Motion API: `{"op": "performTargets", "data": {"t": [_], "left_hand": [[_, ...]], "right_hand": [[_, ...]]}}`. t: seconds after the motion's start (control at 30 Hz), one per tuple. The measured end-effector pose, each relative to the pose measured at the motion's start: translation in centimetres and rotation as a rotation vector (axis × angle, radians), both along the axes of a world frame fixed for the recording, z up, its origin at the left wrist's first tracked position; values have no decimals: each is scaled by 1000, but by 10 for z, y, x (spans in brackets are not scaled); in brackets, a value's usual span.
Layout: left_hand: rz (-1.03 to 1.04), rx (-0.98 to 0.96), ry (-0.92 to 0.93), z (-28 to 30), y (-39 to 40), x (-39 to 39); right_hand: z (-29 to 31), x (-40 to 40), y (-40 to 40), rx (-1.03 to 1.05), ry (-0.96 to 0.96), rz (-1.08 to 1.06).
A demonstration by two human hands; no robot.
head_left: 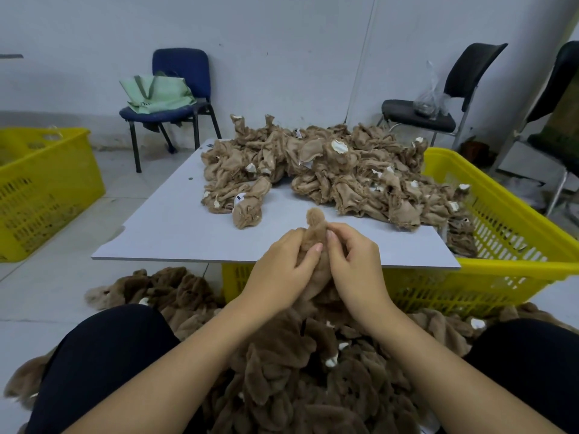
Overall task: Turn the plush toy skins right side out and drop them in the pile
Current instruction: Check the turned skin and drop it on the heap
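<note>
Above the near edge of the grey board [163, 233], the left hand [282, 270] and right hand [354, 261] both grip one plush skin [316, 220], its furry tip poking up between the thumbs. Inside-out skins [329, 170] heap on the board; the furry pile [297, 371] lies between the knees.

No lettering that you could read appears anywhere in your view. The green bag [158, 93] on the blue chair [175, 89] carries a dark printed mark near its lower edge, too small and blurred to make out. One inside-out skin [247, 203] on the worktop [163, 227] bears a small white tag [239, 199] with a dark mark, likewise illegible.
</note>
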State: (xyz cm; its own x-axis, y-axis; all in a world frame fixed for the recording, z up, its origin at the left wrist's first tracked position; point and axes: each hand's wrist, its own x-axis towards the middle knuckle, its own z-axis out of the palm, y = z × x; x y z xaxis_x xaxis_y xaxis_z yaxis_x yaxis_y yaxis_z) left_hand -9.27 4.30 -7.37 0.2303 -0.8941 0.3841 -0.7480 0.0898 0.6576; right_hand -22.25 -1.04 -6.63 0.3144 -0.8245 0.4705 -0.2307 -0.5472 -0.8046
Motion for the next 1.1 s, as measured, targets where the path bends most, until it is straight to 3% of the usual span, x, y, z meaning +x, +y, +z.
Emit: {"op": "performTargets", "data": {"t": [0.17, 0.37, 0.57, 0.63, 0.83, 0.93, 1.03, 1.1], "left_hand": [[-43, -231, 121, 10, 2, -4], [30, -363, -84, 17, -1, -12], [7, -221, -71, -18, 12, -18], [-10, -199, -58, -21, 14, -20], [-32, -382, 184, 0, 3, -12], [-46, -449, 206, 23, -2, -8], [-66, -436, 269, 41, -9, -1], [-106, -346, 416, 51, -13, 7]], "right_hand": [[5, 0, 3, 27, -76, 36], [8, 0, 2, 42, -183, 93], [-17, -5, 4, -20, 95, 142], [-19, -5, 4, 17, 81, 141], [1, -1, 2, 66, -185, 186], [15, -1, -6, 137, -281, 254], [26, -5, -19, 186, -305, 265], [33, -7, -27, 320, -347, 356]]}}
